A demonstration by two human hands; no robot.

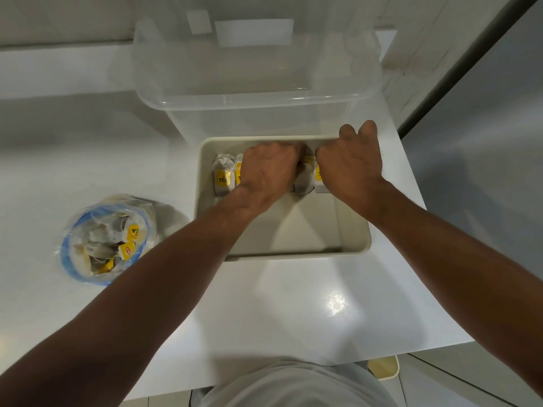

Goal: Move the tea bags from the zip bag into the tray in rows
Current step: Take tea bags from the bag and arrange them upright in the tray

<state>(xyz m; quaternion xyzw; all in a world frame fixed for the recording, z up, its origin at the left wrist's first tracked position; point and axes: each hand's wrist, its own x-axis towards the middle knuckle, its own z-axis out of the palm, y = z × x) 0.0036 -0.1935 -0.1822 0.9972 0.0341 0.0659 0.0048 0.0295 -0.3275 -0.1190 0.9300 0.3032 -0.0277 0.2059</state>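
Note:
A cream tray (355, 242) sits on the white counter in front of me. Along its far wall stands a row of white tea bags with yellow tags; the leftmost tea bag (222, 179) is in plain sight. My left hand (269, 170) is curled down over the middle of the row, its fingertips hidden. My right hand (351, 165) reaches over the right end of the row, fingers curled at the far rim beside a tea bag (304, 182). What either hand holds is hidden. The open zip bag (102, 239), with several tea bags inside, lies to the left.
A large clear plastic bin (252, 92) stands just behind the tray. A grey door or panel (476, 142) runs along the right. The counter's front edge is near my body, with a pale object (385, 368) on the floor below.

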